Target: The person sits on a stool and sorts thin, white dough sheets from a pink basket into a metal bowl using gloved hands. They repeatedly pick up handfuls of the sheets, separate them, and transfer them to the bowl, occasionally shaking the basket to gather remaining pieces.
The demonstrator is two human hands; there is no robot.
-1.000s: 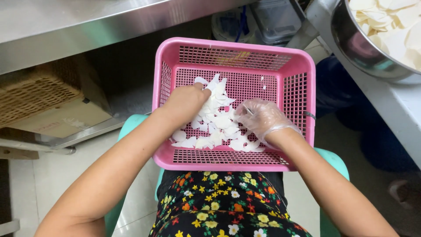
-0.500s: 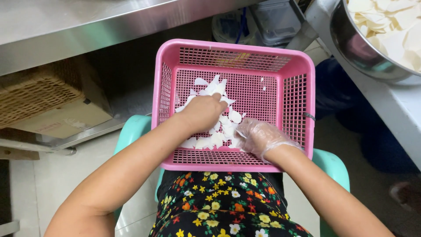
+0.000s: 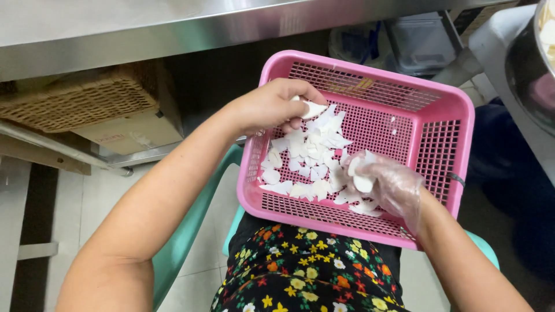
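Both hands are in view, reaching forward from the bottom of the frame. The left hand [image 3: 272,107] is bare, its forearm running up diagonally from the lower left, wrist bent slightly inward. Its fingers curl down and the fingertips [image 3: 300,103] pinch closed on something small and white. The right hand [image 3: 384,185] wears a thin clear glove and sits lower and nearer the body, forearm coming in from the lower right. Its fingers are bent inward, cupped closed around a white bit. The 2 hands are apart, not touching.
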